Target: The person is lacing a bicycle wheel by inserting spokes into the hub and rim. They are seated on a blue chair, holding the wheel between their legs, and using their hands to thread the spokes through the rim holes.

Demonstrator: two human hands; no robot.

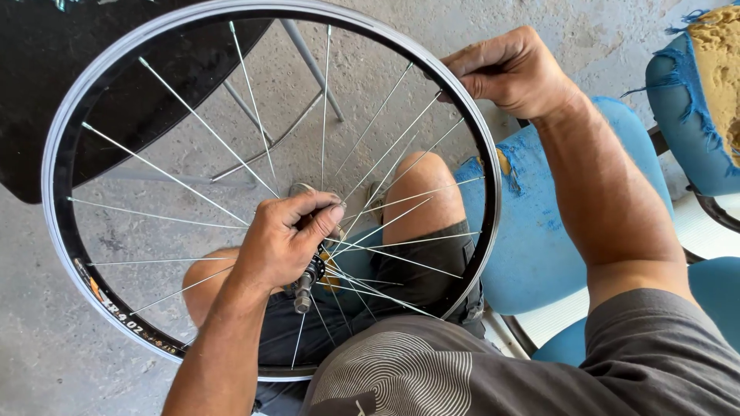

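both my hands on a spoked bicycle wheel (92,92).
left hand (289,239) wraps the hub (307,281) at centre; right hand (512,71) pinches the rim's far right edge; blue chair (532,231) beneath.

I see wide gaps between the spokes (166,173) in the left half of the rim (58,166), open down to bare concrete floor (46,339). Right of the hub (308,277) the spokes bunch and cross, over my knees. A dark table (46,92) fills the upper left; torn blue chairs (539,231) crowd the right.
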